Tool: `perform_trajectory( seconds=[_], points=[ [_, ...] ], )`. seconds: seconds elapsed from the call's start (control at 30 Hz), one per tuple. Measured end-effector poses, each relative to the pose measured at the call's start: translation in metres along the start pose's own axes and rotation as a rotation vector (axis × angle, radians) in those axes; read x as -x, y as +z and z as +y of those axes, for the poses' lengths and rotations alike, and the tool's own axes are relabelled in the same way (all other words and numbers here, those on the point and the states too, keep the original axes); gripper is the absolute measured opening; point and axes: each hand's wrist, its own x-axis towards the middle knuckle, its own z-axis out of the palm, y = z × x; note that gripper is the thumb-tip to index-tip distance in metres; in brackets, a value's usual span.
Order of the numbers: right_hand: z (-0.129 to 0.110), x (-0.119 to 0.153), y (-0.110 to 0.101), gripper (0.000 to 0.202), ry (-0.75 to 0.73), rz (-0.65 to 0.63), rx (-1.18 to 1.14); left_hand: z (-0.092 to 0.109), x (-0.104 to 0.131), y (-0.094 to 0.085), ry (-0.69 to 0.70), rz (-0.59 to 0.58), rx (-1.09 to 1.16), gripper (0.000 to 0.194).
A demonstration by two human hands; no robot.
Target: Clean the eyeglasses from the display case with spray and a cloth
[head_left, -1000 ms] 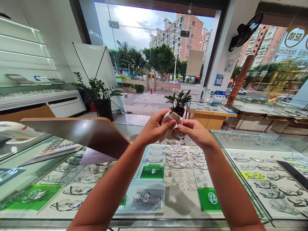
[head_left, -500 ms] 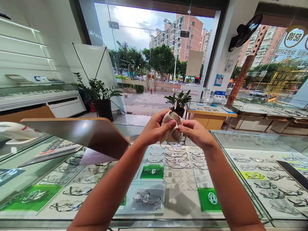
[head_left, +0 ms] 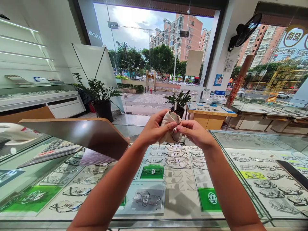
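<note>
A left hand (head_left: 155,129) and right hand (head_left: 196,132), fingers pinched closed, grip thin dark-rimmed eyeglasses (head_left: 178,138) and a crumpled beige cloth (head_left: 166,137) at the frame's centre, above a glass display worktop (head_left: 180,205) partly blocked, at left, by a slanted dark-brown board (head_left: 79,134).

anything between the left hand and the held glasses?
Yes, a pale cloth. The head view shows it bunched between the left hand and the glasses, with the left thumb on it.

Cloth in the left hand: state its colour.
Cream; the cloth shows best in the head view.
</note>
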Motion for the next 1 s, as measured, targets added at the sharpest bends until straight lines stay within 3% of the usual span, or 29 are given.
perform_trajectory(
  seconds=[0.13,0.37,0.63,0.8,1.0],
  points=[
    [0.003,-0.002,0.004,0.037,0.0,-0.05,0.013,-0.002,0.001,0.006,-0.038,0.053,0.006,0.038],
    [0.002,-0.006,0.01,0.041,0.006,-0.025,0.085,-0.007,0.0,0.014,-0.05,0.206,-0.029,0.051],
    [0.007,-0.01,0.004,0.037,-0.044,0.141,0.055,-0.019,-0.009,0.006,-0.118,0.242,0.192,0.053],
    [-0.001,-0.006,-0.008,0.027,-0.121,0.28,0.027,-0.017,-0.013,-0.003,-0.132,0.318,0.176,0.055],
    [-0.002,-0.008,-0.009,0.024,-0.208,0.333,-0.067,-0.017,-0.008,0.006,-0.27,0.109,0.157,0.055]
  ],
)
